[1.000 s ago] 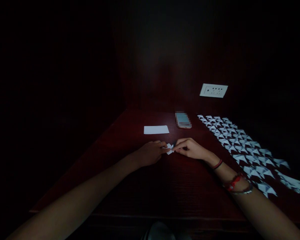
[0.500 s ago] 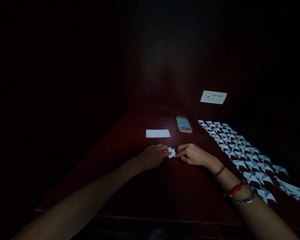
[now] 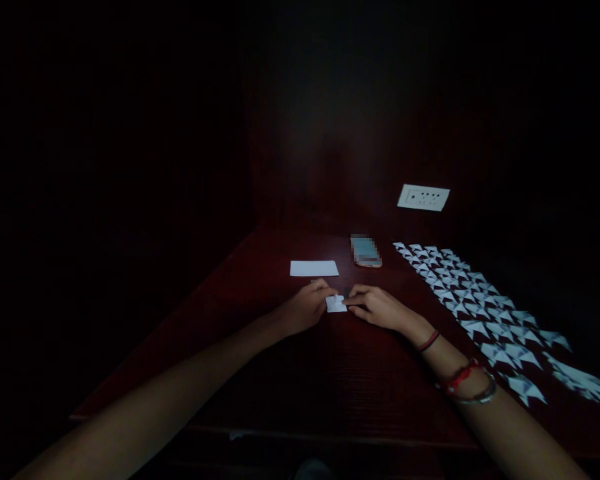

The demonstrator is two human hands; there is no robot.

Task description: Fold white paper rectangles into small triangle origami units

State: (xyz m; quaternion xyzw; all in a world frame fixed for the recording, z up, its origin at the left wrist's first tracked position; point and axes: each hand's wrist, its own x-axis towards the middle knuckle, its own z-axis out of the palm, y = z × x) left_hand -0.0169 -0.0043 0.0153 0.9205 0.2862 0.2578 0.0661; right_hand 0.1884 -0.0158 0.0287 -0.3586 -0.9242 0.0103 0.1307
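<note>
White paper piece (image 3: 336, 305) — apparently part-folded, between left hand (image 3: 306, 307) and right hand (image 3: 379, 307) | Hands: apart, fingers touching it, grip undetermined | Done: folded pieces (image 3: 475, 327) in rows, right of right hand | Apparently outstanding: this piece, flat paper (image 3: 314, 269) beyond left hand

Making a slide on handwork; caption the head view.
Left hand and right hand meet at a small white paper on a dark table, rows of folded papers to the right.

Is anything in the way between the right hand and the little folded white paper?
No, nothing visible: the right hand's fingertip meets the little folded white paper at its right edge.
</note>
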